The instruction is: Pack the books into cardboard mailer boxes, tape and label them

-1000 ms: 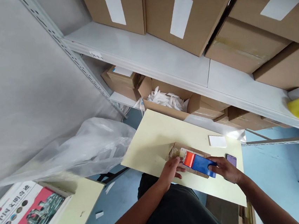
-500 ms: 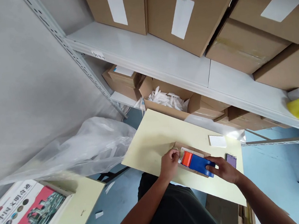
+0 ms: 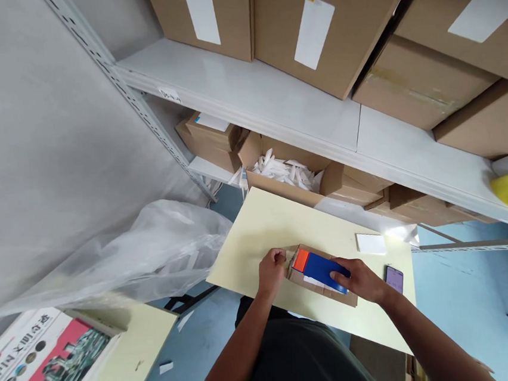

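A small cardboard box (image 3: 312,288) lies on the pale yellow table. Above it, a tape dispenser with a blue body (image 3: 322,270) and an orange front end is held lengthwise, its orange end pointing left. My right hand (image 3: 359,277) is closed around the blue end, thumb on top. At the box's left end my left hand (image 3: 272,270) is closed in a pinch, with what looks like a strip of clear tape (image 3: 290,258) between it and the orange end. The exact grip of the left fingertips is partly hidden. A white label shows partly under the dispenser.
A white card-like slab (image 3: 370,243) and a phone (image 3: 393,277) lie on the right of the table (image 3: 249,230). Behind stand metal shelves (image 3: 244,89) with cartons and an open carton (image 3: 281,191) of white pieces. Plastic sheeting (image 3: 164,241) hangs at left, near a book stack (image 3: 32,361).
My left hand has moved left, away from the dispenser's orange end. The dispenser and right hand have shifted left and slightly up, uncovering more of the box's near side.
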`<action>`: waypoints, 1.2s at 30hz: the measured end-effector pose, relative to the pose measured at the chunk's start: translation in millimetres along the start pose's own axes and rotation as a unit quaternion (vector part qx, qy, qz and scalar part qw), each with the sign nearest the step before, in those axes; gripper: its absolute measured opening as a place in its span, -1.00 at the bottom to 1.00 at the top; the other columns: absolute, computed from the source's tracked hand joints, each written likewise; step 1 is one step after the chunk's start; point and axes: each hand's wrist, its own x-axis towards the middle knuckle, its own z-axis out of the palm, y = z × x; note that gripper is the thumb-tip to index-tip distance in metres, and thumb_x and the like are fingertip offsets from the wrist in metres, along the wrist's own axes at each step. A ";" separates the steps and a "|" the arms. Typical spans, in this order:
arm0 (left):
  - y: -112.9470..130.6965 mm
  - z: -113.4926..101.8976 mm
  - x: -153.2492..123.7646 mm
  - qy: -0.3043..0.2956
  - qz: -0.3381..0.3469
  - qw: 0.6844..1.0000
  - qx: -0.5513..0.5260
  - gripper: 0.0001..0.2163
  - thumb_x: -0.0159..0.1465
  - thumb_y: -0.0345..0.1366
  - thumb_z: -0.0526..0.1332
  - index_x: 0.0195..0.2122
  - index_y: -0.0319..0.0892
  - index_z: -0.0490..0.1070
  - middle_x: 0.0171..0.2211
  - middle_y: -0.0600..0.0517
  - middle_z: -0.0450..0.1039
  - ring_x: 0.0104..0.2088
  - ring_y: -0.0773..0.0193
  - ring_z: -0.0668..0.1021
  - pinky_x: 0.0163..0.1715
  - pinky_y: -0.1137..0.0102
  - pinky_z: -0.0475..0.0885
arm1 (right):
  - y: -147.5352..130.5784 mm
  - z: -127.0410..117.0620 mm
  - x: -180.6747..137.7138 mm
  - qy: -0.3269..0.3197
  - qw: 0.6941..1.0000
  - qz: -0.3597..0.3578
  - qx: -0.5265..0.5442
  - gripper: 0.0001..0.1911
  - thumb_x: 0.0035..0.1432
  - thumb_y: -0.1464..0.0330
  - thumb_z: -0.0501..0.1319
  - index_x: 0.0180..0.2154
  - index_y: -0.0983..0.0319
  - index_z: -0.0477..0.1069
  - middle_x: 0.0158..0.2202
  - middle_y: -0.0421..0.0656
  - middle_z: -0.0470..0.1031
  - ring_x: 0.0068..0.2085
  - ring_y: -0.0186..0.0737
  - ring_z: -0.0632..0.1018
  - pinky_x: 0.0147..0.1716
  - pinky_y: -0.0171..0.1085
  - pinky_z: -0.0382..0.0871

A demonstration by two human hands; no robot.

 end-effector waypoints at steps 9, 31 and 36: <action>-13.2 8.0 10.2 -0.021 0.019 0.998 0.052 -0.76 0.30 -0.23 0.16 -0.07 -0.14 0.48 -0.23 -0.03 0.55 -0.15 0.13 0.57 -0.12 0.29 0.42 | -2.4 1.0 1.6 0.005 1.000 0.013 -0.004 -0.60 0.28 0.09 0.15 -0.03 0.17 0.53 -0.22 -0.13 0.64 -0.24 -0.07 0.62 -0.23 -0.19 0.49; 0.8 -3.8 15.7 -0.245 0.236 0.937 0.085 -0.27 0.06 -0.24 0.47 0.28 -0.06 0.33 0.37 -0.12 0.23 0.34 -0.02 0.33 0.31 0.12 0.26 | 15.0 -13.1 -4.4 0.021 0.999 0.038 0.010 -0.57 0.23 0.04 0.21 -0.08 0.21 0.58 -0.27 -0.13 0.66 -0.29 -0.11 0.62 -0.31 -0.24 0.48; 6.2 -6.2 12.1 -0.240 0.229 0.937 0.112 -0.35 0.13 -0.24 0.41 0.28 -0.01 0.34 0.39 -0.06 0.20 0.35 0.04 0.32 0.33 0.18 0.22 | 75.3 -38.6 -55.9 0.064 0.995 0.082 -0.014 -0.56 0.22 0.01 0.18 -0.17 0.20 0.61 -0.33 -0.13 0.65 -0.36 -0.10 0.60 -0.38 -0.21 0.48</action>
